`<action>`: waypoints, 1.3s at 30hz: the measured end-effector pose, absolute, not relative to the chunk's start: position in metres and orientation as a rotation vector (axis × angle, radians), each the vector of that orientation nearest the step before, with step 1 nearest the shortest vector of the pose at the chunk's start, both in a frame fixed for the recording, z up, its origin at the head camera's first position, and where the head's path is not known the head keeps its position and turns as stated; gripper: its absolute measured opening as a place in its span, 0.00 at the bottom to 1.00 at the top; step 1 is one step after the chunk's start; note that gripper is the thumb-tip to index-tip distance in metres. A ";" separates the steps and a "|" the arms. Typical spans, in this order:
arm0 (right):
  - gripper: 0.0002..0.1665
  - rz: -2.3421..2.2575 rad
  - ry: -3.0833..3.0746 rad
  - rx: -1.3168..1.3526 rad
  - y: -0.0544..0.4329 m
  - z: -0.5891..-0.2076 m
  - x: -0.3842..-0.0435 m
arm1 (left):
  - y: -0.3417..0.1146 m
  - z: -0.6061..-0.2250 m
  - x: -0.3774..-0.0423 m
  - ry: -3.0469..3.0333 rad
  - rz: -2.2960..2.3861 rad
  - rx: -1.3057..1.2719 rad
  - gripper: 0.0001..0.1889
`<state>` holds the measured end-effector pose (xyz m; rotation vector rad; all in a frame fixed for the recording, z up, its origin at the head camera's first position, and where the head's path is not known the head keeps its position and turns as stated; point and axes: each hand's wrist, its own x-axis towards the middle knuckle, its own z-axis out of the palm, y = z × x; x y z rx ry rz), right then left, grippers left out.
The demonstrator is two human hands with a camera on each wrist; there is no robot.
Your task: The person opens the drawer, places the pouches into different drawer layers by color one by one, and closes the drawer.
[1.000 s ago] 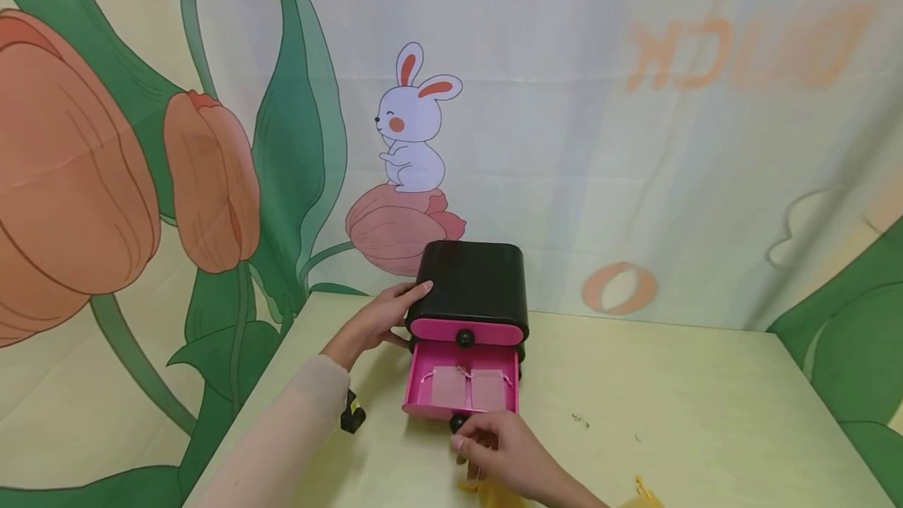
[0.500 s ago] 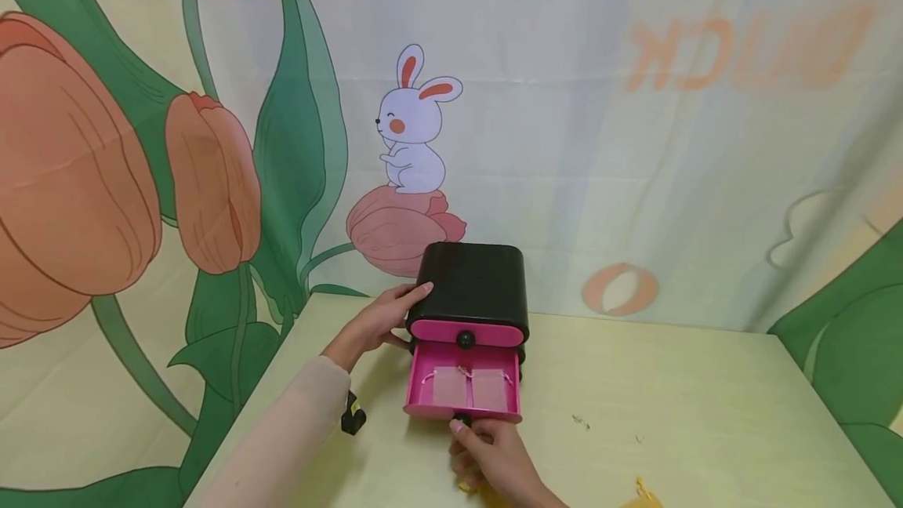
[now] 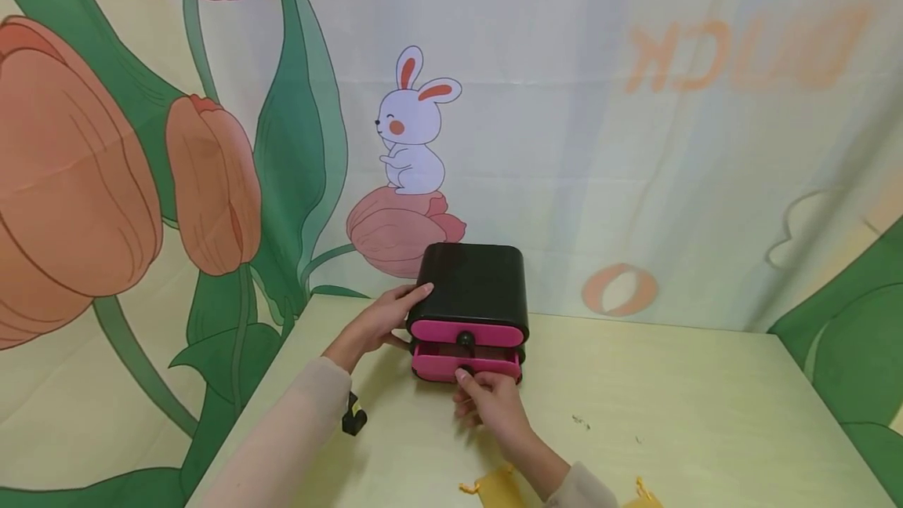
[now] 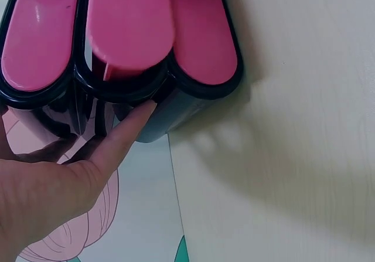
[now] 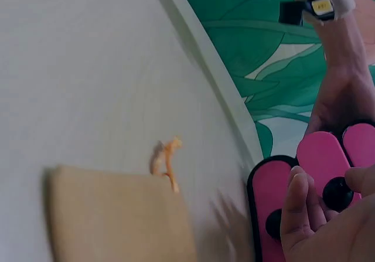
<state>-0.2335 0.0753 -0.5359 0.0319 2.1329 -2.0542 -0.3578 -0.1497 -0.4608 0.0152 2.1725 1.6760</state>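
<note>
A small black chest of drawers (image 3: 473, 281) with pink drawer fronts stands on the table. My left hand (image 3: 381, 318) grips its left side, the thumb lying on the top edge. In the left wrist view a finger (image 4: 126, 136) lies against the black casing. The middle drawer (image 3: 433, 368) sticks out slightly, leaving a narrow dark gap above its front. My right hand (image 3: 497, 408) is at this drawer, with thumb and fingers on either side of its round black knob (image 5: 338, 193). The drawer's contents are hidden.
Two yellow drawstring pouches lie near the front edge, one pouch (image 3: 499, 488) below my right hand and another pouch (image 3: 643, 497) farther right. A black device (image 3: 354, 414) sits at my left wrist. A printed curtain (image 3: 564, 139) hangs behind the table.
My right hand has pushed the middle drawer inward, and its two pale pink pouches are now out of sight. The left hand has kept its place on the chest.
</note>
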 end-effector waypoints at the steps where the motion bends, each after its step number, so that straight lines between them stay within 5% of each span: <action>1: 0.28 -2.057 2.144 0.032 0.076 -0.535 -0.237 | -0.149 -0.461 -0.358 2.170 1.678 0.017 0.52; 28: 0.27 -1.852 2.340 0.198 0.078 -0.583 -0.261 | -0.145 -0.464 -0.358 2.162 1.667 0.013 0.52; 39: 0.24 -1.755 2.276 0.194 0.073 -0.572 -0.223 | -0.150 -0.462 -0.360 2.188 1.659 0.016 0.52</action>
